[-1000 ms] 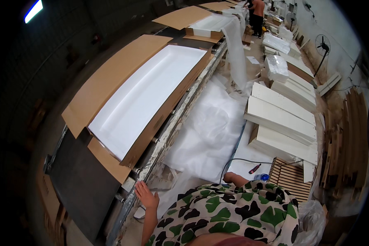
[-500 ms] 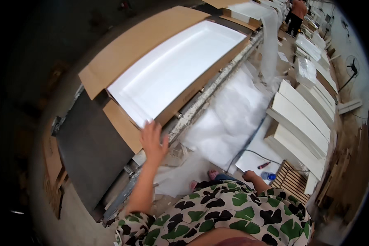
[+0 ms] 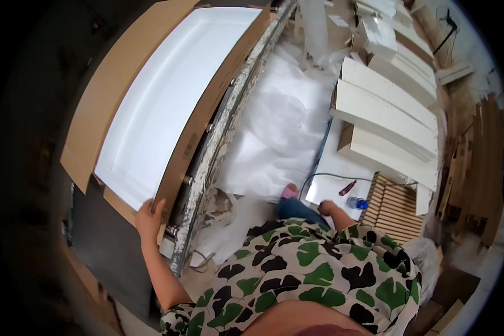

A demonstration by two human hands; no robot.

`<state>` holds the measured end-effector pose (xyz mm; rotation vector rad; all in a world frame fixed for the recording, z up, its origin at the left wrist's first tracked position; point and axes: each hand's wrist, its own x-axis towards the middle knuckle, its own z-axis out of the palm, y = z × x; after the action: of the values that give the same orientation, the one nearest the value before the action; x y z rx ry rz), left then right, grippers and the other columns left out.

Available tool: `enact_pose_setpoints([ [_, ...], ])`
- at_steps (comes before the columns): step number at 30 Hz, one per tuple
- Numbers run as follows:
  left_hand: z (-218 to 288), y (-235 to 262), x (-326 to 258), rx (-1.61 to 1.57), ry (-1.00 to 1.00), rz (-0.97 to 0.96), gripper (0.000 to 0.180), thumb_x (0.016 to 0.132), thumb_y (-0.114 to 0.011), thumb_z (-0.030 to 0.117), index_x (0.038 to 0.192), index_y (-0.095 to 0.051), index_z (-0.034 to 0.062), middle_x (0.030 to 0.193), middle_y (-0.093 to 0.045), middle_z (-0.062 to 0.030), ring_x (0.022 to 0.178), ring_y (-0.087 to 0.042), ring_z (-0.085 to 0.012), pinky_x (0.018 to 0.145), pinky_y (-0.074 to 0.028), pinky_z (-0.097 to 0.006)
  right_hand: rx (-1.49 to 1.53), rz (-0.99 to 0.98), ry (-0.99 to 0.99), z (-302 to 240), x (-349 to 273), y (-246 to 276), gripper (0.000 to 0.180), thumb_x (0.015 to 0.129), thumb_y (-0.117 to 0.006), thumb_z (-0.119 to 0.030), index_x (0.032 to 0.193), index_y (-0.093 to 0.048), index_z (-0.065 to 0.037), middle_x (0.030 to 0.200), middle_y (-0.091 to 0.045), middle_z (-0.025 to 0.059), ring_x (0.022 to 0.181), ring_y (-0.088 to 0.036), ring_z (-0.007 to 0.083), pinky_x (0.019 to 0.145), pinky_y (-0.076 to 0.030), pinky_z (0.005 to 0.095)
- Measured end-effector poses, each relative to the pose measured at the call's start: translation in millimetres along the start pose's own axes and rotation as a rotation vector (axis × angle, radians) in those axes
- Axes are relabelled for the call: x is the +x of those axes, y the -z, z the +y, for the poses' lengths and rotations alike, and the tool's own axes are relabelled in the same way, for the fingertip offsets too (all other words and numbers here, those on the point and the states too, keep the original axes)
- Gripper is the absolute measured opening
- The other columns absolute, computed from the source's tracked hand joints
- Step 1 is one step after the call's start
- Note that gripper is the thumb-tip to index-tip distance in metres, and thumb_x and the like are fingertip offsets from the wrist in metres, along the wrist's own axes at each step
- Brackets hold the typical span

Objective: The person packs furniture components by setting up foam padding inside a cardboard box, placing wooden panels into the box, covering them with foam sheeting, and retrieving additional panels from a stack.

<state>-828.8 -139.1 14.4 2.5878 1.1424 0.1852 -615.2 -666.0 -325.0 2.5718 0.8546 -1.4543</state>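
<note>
At the left of the frame we see a long open carton (image 3: 195,139) with a white lining (image 3: 168,101), running from the top edge down to lower left of centre. Our left hand (image 3: 148,225) is at its near end, thumb parted from the fingers around the corner; we cannot tell whether it grips. Right of centre, our right hand (image 3: 326,208) looks curled, but we cannot tell whether it holds anything; a blue-capped bottle (image 3: 357,203) and a cutter (image 3: 348,187) lie near it.
</note>
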Motion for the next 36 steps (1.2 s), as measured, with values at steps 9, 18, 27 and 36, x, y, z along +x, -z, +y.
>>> enact_pose_setpoints([
  [9,42,6,24,0.187,0.277,-0.222,0.05,0.071,-0.07,0.034,0.102,-0.057,-0.0028,0.099,-0.06,-0.0206,0.095,-0.057,-0.0306,0.082,-0.044,-0.035,0.532,0.453,0.0,41,24,118,0.033,0.079,-0.049,-0.032,0.089,-0.064,-0.004,0.091,-0.061,0.0192,0.087,-0.057,0.0362,0.079,-0.045,0.0401],
  [18,284,-58,117,-0.019,-0.763,0.171,0.032,0.073,-0.068,0.018,0.1,-0.059,0.0036,0.114,-0.054,-0.0143,0.109,-0.047,-0.0319,0.094,-0.033,-0.042,1.285,0.225,-0.495,147,11,89,0.023,0.083,-0.048,-0.022,0.074,-0.054,-0.001,0.061,-0.053,0.008,0.047,-0.056,0.0177,0.035,-0.041,0.029],
  [27,501,-218,246,-0.376,-1.125,-0.216,0.026,0.071,-0.07,0.019,0.091,-0.062,0.0059,0.101,-0.06,-0.0115,0.098,-0.055,-0.0274,0.091,-0.035,-0.044,2.095,0.413,-0.551,144,44,170,0.032,0.087,-0.047,-0.032,0.102,-0.051,-0.003,0.083,-0.056,0.0079,0.065,-0.057,0.0202,0.053,-0.046,0.0306],
  [36,683,-428,369,-0.237,-1.158,-1.116,0.029,0.077,-0.063,0.028,0.091,-0.062,0.0024,0.095,-0.062,-0.0146,0.087,-0.059,-0.0308,0.078,-0.046,-0.035,2.35,0.596,-0.89,191,152,336,0.058,0.086,-0.045,-0.047,0.121,-0.038,-0.001,0.114,-0.048,0.0167,0.085,-0.055,0.0295,0.062,-0.048,0.0384],
])
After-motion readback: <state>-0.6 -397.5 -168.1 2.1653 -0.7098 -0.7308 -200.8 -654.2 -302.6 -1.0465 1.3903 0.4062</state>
